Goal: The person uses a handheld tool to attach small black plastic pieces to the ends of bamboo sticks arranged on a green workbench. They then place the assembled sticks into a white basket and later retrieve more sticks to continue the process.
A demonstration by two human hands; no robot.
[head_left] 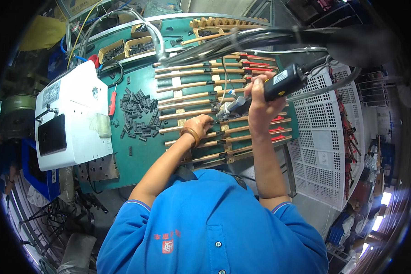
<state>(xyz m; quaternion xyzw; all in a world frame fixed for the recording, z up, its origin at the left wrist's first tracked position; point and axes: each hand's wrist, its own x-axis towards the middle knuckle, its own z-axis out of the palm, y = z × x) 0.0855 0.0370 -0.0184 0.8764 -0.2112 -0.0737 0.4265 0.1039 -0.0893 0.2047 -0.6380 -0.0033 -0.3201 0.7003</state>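
My right hand [262,102] is closed around the body of a black electric screwdriver [285,83], with cables running off its rear end. The tool's pale nose [231,108] slants down to the left, close to a black plastic block on one of the wooden rods [187,85]. Right beside that tip, my left hand [198,125] lies over a rod with its fingers pressed together at a small black block [213,122]. Several such rods lie side by side across the table, many with black blocks at mid-length and red parts [278,129] at their right ends.
A heap of black blocks [139,112] lies left of the rods. Beyond it stand a white machine [73,116] and a red-handled screwdriver [113,101]. Boxes of small parts [139,47] sit at the back. Cables [223,43] hang overhead; white perforated crates [317,141] stand at right.
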